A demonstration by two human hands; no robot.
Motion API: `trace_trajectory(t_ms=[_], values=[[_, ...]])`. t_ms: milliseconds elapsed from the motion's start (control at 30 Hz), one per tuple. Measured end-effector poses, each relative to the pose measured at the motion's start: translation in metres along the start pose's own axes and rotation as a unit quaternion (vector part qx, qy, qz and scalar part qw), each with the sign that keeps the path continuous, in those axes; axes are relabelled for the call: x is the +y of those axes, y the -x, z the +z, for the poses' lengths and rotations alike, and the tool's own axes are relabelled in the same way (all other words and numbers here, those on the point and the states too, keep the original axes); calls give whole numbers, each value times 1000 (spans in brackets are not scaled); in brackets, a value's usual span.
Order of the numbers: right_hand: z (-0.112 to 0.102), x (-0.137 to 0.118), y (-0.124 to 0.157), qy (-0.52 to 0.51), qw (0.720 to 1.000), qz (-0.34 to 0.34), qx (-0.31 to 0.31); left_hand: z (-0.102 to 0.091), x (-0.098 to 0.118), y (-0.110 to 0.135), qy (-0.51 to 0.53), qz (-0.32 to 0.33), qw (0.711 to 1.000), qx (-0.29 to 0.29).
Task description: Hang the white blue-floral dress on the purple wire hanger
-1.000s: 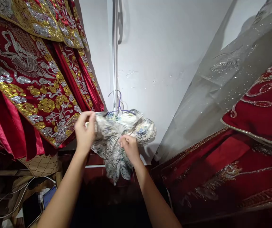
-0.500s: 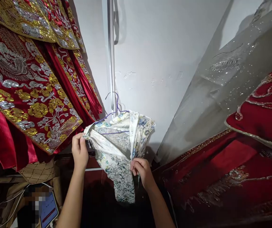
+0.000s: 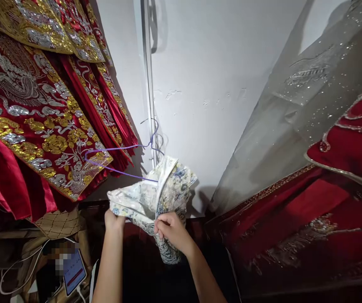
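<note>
A white floral top with blue, yellow and green print hangs on one side of a thin purple wire hanger. The hanger's left arm sticks out bare, while its right arm runs inside the cloth. My left hand grips the top's left shoulder edge from below, its fingers mostly hidden by the fabric. Pinched between the fingers of my right hand is the front of the top, at the bottom of its neckline. The lower part of the garment droops beneath my right hand.
Red gowns with gold and silver embroidery hang at the left. On the right are a sparkly sheer cloth and a red beaded gown. A white door stands behind. A phone with a cable lies lower left.
The left shoulder of the top has come off the hanger, whose left arm now shows bare. My left hand has moved down and slightly right with the cloth; my right hand has shifted left.
</note>
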State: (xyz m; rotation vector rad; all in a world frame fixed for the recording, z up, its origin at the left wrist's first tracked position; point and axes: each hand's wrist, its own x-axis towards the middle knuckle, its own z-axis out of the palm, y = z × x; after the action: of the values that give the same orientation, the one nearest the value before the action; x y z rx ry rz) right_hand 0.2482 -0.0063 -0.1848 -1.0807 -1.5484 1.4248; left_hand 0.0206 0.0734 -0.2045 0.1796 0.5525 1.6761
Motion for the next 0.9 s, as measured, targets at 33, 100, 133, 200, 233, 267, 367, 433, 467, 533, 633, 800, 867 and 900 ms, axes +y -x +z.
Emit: trace_trajectory(t_ms=[33,100,133,200,233,267,367,433,467,533,633,800,867,900], values=[[-4,7,2,20,999,29,-30,-5,-5,9,5,-6,1000,15],[-15,21,5,48,992,100,-68,-3,-12,25,-1,-23,999,37],[-21,26,6,52,989,124,-55,5,-16,34,-15,-39,999,33],[-31,31,6,33,992,123,26,30,-24,51,-81,-62,995,-19],[-34,29,5,6,992,104,72,47,-29,61,-134,-59,987,-68],[-36,26,4,-36,991,81,103,64,-35,72,-197,-53,970,-131],[-33,4,1,-224,967,31,116,108,-52,105,-427,-7,842,-330],[-29,-12,1,-332,936,9,113,125,-57,119,-523,53,754,-394],[-28,-19,2,-361,927,7,104,129,-57,122,-546,87,734,-395],[-28,-30,9,-370,927,30,56,129,-52,119,-567,151,722,-366],[-36,-43,22,-270,957,72,-71,108,-41,103,-607,167,677,-382],[-65,-68,20,31,981,-18,-190,41,-20,82,-714,-17,517,-472],[-77,-82,5,112,988,-91,-59,22,-8,80,-740,-36,474,-476],[-81,-89,-4,127,984,-123,26,17,-1,81,-743,-29,476,-469]])
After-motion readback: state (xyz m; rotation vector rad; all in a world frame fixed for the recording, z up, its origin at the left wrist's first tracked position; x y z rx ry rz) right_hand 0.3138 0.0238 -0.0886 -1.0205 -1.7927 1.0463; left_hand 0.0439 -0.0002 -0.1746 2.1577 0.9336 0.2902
